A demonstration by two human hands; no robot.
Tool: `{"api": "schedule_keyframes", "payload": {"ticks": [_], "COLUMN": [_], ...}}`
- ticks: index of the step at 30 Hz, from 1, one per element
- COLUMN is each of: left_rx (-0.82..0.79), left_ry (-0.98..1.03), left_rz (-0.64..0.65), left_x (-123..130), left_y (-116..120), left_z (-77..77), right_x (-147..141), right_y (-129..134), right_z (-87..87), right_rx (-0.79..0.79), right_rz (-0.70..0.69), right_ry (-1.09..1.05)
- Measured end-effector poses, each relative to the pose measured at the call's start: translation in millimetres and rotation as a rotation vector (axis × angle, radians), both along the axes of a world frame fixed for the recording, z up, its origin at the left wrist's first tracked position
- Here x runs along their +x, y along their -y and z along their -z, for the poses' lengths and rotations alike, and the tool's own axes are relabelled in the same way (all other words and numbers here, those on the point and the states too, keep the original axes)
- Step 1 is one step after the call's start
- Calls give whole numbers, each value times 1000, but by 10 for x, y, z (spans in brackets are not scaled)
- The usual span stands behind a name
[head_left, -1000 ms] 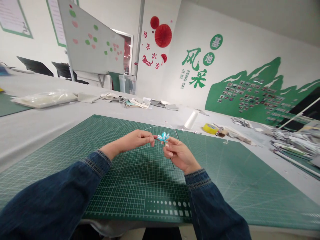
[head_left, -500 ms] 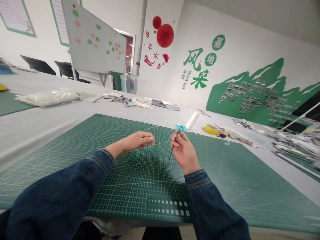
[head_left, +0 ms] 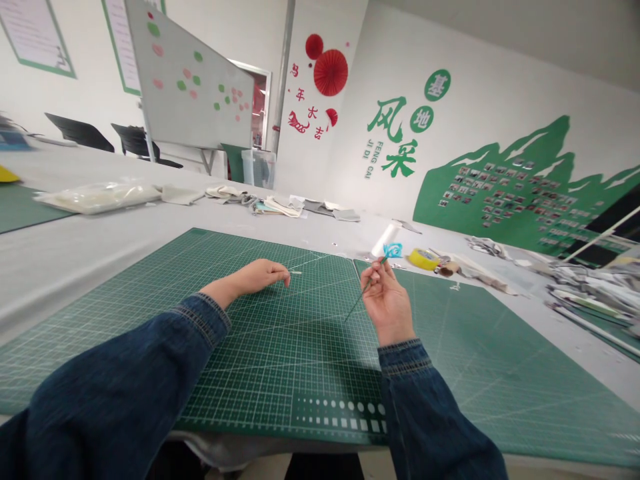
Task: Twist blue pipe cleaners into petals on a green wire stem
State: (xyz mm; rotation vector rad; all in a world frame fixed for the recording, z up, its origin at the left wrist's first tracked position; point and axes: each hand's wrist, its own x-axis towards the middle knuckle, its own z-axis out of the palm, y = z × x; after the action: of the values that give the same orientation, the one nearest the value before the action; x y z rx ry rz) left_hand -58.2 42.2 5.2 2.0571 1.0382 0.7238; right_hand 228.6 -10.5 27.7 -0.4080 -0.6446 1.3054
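My right hand (head_left: 387,300) pinches a thin dark stem with a blue flower-like piece (head_left: 393,250) at its top. The stem slants down to the left, its lower end above the green cutting mat (head_left: 320,347). To the left, my left hand (head_left: 257,279) is closed, thumb and fingers pressed together over the mat. Something small and pale shows at its fingertips, with a faint thread-like line near it; what exactly the fingers grip is too small to make out.
Behind the mats lie a white roll (head_left: 386,240), yellow tape (head_left: 423,259), fabric scraps (head_left: 283,205) and a plastic-wrapped packet (head_left: 103,197). Piled cloth (head_left: 600,273) and a long white rod are at the right. A whiteboard (head_left: 193,80) stands beyond the table.
My right hand has moved right with the stem and blue piece. My left hand has shifted a little left, so the two hands are farther apart.
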Motion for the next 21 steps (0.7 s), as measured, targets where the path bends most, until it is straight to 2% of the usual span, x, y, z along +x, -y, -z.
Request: {"api": "schedule_keyframes", "payload": {"ticks": [6,13,16,21], "left_rx": [-22,-110,-137,-239], "left_ry": [106,468,640,786], "left_rz": [-118,-284,-247,-49], "left_x": [-104,69,106,99], "left_y": [-70,-86,-47,95], "left_z": [12,118,117,-28], "right_x": [71,-2,-63,-120], "right_y": [-26,-31,-52,-79], "right_z": [37,100,155,224], "right_rx": [-47,-130,-156,-172], "right_rz": [11,-47,-47,-46], "right_ry": [63,197,241,295]}}
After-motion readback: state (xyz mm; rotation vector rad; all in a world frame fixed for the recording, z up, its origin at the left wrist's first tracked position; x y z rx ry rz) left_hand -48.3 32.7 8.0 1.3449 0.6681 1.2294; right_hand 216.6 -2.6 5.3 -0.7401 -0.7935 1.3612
